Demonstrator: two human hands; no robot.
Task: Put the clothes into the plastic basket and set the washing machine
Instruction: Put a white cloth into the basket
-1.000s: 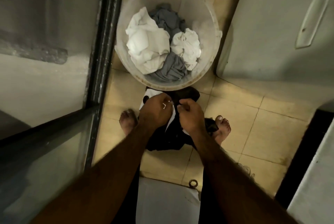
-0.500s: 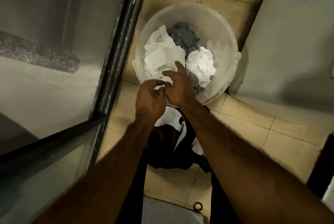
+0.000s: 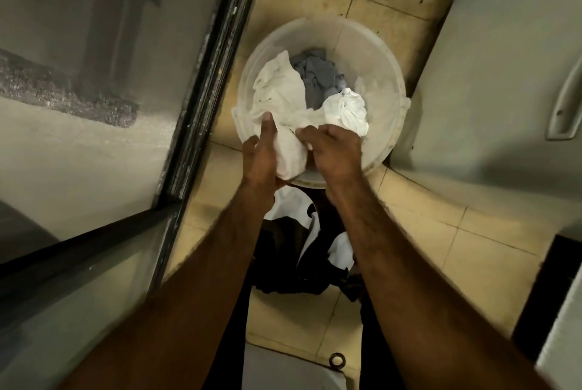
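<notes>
A pane of cloudy glass in a scuffed black frame fills the left side. Beside it, on dull yellow floor tiles, stands the plastic basket, round, milky and translucent, with a thick rolled rim. Inside lie a crumpled white cloth on the left, a soft grey garment towards the back and a knotted white bundle on the right. A black-and-white garment lies heaped on the floor just in front of the basket, under the forearms. To the right stands a smooth pale appliance panel with a long moulded handle.

Both bare arms reach forward over the near rim. The left hand has its grip apart: the fingers are straight, pressed flat against the left side of the white cloth where a fold hangs over the rim. The right hand shows its back, knuckles bent, its grip clamped on the same cloth.
</notes>
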